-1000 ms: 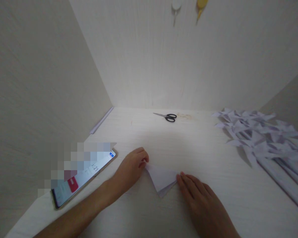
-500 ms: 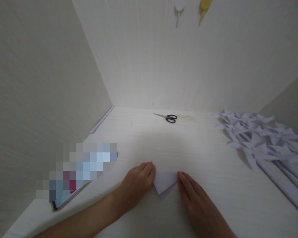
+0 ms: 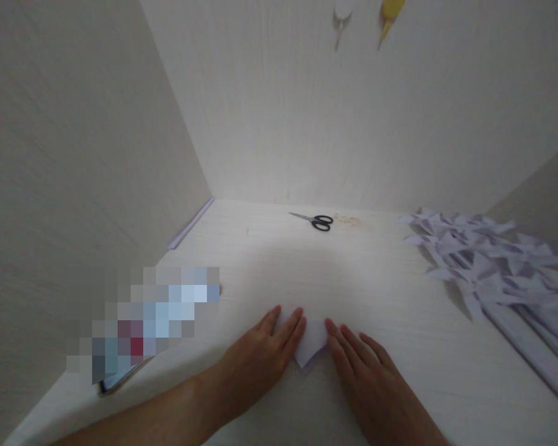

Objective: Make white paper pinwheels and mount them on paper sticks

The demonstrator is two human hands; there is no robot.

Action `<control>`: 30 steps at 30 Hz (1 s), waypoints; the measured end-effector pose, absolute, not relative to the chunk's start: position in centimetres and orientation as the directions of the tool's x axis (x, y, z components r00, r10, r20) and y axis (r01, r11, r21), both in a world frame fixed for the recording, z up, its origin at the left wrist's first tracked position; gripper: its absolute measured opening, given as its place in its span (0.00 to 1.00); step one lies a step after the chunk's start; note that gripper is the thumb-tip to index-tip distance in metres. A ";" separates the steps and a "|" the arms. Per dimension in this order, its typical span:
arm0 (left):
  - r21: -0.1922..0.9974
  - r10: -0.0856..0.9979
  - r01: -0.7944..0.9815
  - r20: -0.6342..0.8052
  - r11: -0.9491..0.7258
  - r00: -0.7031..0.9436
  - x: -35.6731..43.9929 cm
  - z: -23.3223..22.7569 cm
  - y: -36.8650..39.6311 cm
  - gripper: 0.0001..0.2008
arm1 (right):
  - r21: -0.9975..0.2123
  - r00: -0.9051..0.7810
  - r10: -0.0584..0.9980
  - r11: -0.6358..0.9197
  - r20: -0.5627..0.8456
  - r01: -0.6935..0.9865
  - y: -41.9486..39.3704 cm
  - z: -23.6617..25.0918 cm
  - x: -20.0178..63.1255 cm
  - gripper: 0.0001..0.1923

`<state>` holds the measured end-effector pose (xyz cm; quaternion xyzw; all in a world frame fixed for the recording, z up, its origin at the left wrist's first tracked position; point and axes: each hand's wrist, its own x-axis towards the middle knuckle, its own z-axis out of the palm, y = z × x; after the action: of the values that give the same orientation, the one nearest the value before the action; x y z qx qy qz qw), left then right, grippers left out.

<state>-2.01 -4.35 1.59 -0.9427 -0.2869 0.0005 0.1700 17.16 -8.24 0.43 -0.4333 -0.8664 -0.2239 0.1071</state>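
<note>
A small folded sheet of white paper [image 3: 312, 342] lies on the white tabletop, its pointed corner toward me. My left hand [image 3: 270, 345] rests flat over its left part, fingers apart and stretched forward. On the other side, my right hand [image 3: 360, 365] lies with its fingers spread, the index fingertip pressing the paper's right edge. The fingers hide both side corners of the sheet.
Scissors [image 3: 314, 220] with black handles lie near the back wall. Several white paper pinwheels [image 3: 486, 266] on rolled paper sticks are piled at the right. A blurred-out phone [image 3: 134, 365] stands at the left, with a paper roll [image 3: 190, 224] behind it.
My left hand has opened from a closed grip and moved right over the paper. My right fingers have spread and shifted slightly left on its edge.
</note>
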 end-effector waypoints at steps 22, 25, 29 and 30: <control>-0.305 0.583 0.569 0.054 -0.763 0.811 -1.4 1.1 -4.5 0.21 | 0.331 -0.641 0.691 0.551 0.335 0.766 -7.9 0.5 15.9 0.19; -0.293 0.581 0.570 0.057 -0.768 0.812 -1.7 1.1 -4.5 0.20 | 0.313 -0.637 0.696 0.556 0.331 0.770 -8.0 0.5 16.2 0.18; -0.273 0.570 0.569 0.087 -0.775 0.817 -2.6 1.2 -4.6 0.20 | 0.290 -0.612 0.708 0.539 0.352 0.791 -8.1 0.5 16.3 0.17; -0.268 0.568 0.570 0.094 -0.777 0.818 -2.8 1.3 -4.6 0.20 | 0.290 -0.611 0.705 0.538 0.361 0.791 -8.1 0.5 16.3 0.17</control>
<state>-2.81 -4.59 1.32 -0.9425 -0.3017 -0.0041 0.1435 16.35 -8.11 0.48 -0.4293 -0.8711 -0.2161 0.1005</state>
